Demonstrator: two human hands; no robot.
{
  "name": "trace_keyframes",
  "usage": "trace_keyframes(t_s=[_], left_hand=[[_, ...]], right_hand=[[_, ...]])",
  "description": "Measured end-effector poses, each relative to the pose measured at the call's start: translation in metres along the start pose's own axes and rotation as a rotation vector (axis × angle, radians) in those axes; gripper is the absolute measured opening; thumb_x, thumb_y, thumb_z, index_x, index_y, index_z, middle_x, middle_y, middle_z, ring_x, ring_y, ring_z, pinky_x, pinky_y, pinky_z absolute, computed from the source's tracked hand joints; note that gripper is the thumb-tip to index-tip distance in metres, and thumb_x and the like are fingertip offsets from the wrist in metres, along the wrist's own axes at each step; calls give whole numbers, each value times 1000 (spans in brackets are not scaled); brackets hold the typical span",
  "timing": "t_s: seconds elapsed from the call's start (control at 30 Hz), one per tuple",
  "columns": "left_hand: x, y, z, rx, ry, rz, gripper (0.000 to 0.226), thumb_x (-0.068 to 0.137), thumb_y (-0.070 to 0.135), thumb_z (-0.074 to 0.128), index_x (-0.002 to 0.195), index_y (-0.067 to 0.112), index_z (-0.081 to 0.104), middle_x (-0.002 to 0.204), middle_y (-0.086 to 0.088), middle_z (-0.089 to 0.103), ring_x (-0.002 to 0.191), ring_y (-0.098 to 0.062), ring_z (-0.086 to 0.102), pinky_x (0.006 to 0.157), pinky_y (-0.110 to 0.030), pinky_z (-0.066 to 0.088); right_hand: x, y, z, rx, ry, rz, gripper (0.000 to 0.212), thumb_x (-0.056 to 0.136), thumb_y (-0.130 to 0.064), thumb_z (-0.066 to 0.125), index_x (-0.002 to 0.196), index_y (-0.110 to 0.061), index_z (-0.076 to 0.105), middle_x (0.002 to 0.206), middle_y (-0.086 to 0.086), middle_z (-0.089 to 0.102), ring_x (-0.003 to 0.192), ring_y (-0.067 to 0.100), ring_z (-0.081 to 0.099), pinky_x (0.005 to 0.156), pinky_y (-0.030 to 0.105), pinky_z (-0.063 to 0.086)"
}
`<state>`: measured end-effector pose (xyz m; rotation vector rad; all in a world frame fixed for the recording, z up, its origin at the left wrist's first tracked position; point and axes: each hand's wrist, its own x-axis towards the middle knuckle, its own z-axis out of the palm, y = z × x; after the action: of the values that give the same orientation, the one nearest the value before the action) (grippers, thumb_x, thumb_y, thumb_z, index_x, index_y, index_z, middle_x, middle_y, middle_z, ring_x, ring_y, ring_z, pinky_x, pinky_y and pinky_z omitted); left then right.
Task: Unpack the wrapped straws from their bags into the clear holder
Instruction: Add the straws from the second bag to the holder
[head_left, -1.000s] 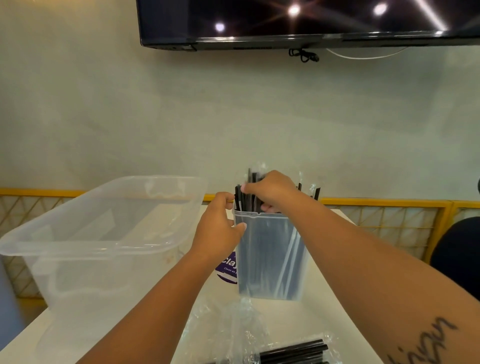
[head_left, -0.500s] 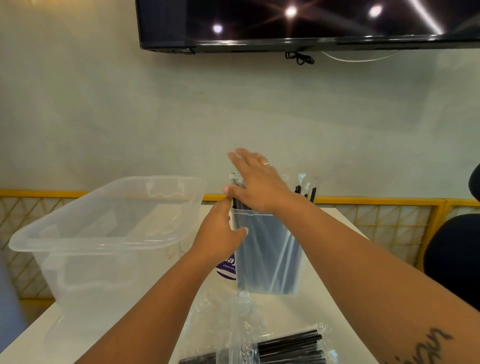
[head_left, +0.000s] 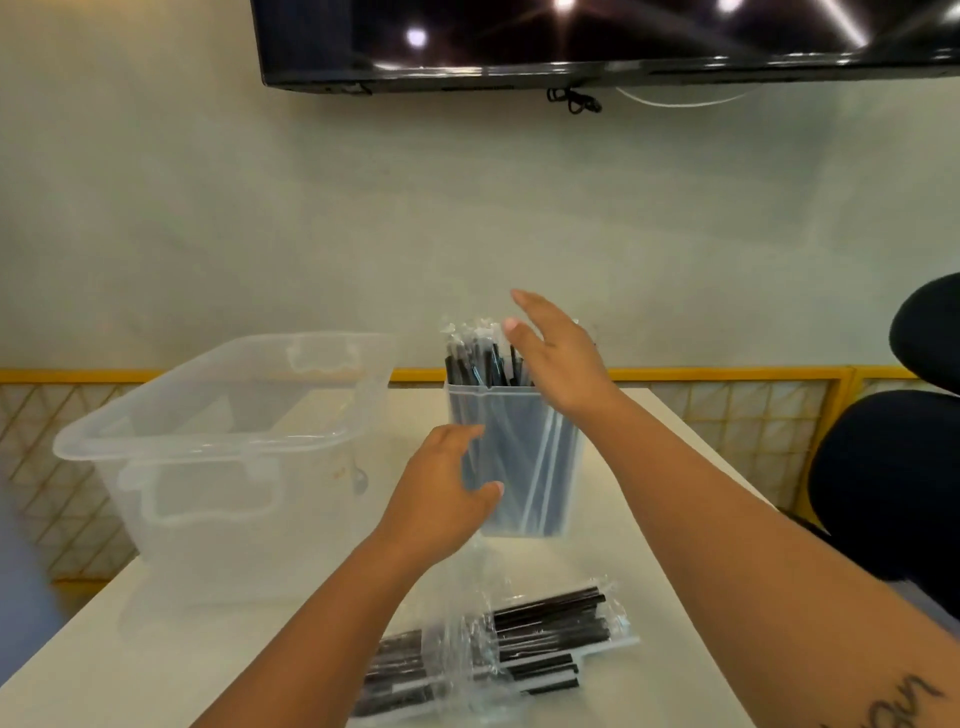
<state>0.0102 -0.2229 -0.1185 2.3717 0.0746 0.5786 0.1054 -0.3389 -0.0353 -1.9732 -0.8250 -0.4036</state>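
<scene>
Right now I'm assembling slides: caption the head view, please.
Right hand open near wrapped straws in the clear holder, left hand beside it; bagged straws wait nearer.

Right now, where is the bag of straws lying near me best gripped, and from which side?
Probably across the middle of the bag of straws, coming from above: it lies flat on the table, long sides free, wrap loose at ends.

Pale wall, mounted screen, white table
</scene>
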Motion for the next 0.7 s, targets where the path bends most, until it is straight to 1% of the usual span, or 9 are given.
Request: trace_keyframes(t_s=[0.1, 0.17, 0.2, 0.27, 0.37, 0.47, 0.57, 0.63, 0.7], left_hand=[[-28, 5, 14, 47, -206, 34, 51, 85, 34, 65, 132, 27, 48, 138, 9, 43, 127, -12, 43, 106, -24, 34], [-44, 8, 23, 177, -362, 7, 52, 83, 41, 64, 130, 30, 49, 139, 12, 43, 130, -12, 39, 113, -32, 25], [-50, 9, 27, 277, -446, -1, 54, 81, 45, 64, 131, 31, 48, 139, 12, 42, 132, -12, 36, 117, -38, 15], [-58, 9, 34, 462, -577, 14, 65, 76, 50, 66, 134, 30, 45, 138, 9, 41, 134, -15, 29, 115, -50, -4], [-62, 6, 40, 609, -676, 31, 86, 67, 55, 71, 140, 28, 35, 138, 5, 40, 137, -19, 24, 111, -59, -10], [-62, 4, 46, 613, -707, -4, 87, 67, 49, 73, 141, 26, 33, 137, 3, 41, 135, -22, 28, 113, -59, -2], [-61, 3, 54, 573, -693, -32, 57, 66, 39, 73, 117, 23, 53, 115, 2, 53, 110, -21, 49, 110, -50, 20], [-60, -1, 59, 561, -663, -25, 41, 69, 33, 70, 104, 18, 58, 103, 0, 56, 91, -19, 52, 95, -37, 35], [-60, -3, 63, 573, -621, -18, 32, 72, 26, 66, 101, 13, 59, 96, -1, 54, 82, -19, 49, 75, -30, 37]], right_hand=[[-42, 17, -4, 249, 129, 139, 43, 98, -31, 42, 138, -17, 44, 144, -1, 43, 133, 10, 37, 102, 18, 26], [-75, 35, 0, 322, 154, 261, 40, 98, -33, 41, 134, -17, 50, 139, -1, 50, 126, 8, 43, 98, 19, 29], [-92, 44, 3, 347, 152, 320, 39, 98, -34, 40, 131, -18, 53, 136, 0, 52, 123, 9, 45, 97, 21, 30], [-124, 64, 9, 389, 145, 422, 38, 97, -37, 41, 127, -18, 57, 133, 0, 55, 123, 12, 47, 96, 24, 30], [-163, 87, 16, 437, 139, 562, 43, 95, -40, 44, 129, -15, 55, 137, 3, 52, 129, 17, 44, 103, 27, 28], [-184, 99, 22, 450, 96, 630, 41, 98, -35, 37, 130, -14, 53, 139, 4, 50, 128, 17, 43, 104, 27, 27], [-194, 100, 29, 516, 73, 650, 42, 99, -36, 34, 129, -15, 54, 137, 2, 50, 126, 13, 44, 101, 24, 27], [-197, 100, 33, 578, 80, 657, 42, 99, -37, 32, 130, -17, 53, 139, 0, 49, 129, 14, 43, 107, 28, 27], [-200, 100, 35, 631, 81, 663, 43, 99, -38, 29, 130, -19, 51, 139, 0, 48, 129, 14, 43, 109, 31, 27]])
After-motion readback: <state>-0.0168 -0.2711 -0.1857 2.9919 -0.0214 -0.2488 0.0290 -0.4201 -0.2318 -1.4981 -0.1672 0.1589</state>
